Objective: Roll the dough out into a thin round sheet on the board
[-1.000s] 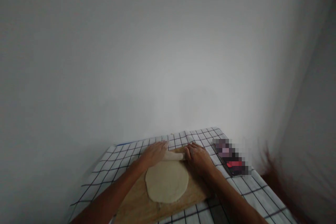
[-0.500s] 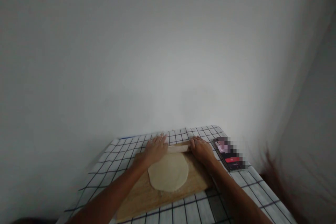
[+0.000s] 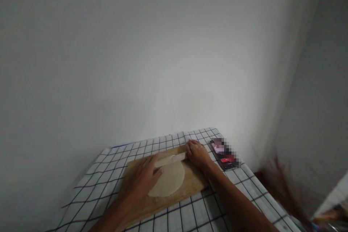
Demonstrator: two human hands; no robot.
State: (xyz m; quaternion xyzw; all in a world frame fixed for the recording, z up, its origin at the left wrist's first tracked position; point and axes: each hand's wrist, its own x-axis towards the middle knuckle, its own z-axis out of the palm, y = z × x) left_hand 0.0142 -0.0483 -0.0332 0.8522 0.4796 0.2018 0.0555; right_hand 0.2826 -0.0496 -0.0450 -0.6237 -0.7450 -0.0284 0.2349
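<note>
A pale rolling pin (image 3: pixel 172 159) lies across the far part of a flat, round sheet of dough (image 3: pixel 169 180). The dough rests on a wooden board (image 3: pixel 194 183). My left hand (image 3: pixel 144 175), slightly blurred, grips the pin's left end, its thumb on the near side and its fingers over the far side. Closed over the right end is my right hand (image 3: pixel 198 154), fingers curled, near the board's far right part. The pin slants, its left end closer to me. Both its ends are hidden by my hands.
A checked cloth (image 3: pixel 168 217) covers the table under the board. To the right of my right hand lies a phone (image 3: pixel 224 156), partly pixelated. A pale wall (image 3: pixel 163 61) rises behind the table. Blurred reddish strands (image 3: pixel 281 185) stand beyond the right table edge.
My left hand has come nearer to me and wraps the pin's end, its thumb now apart. The pin has turned from nearly level to slanted. The view has shifted slightly right.
</note>
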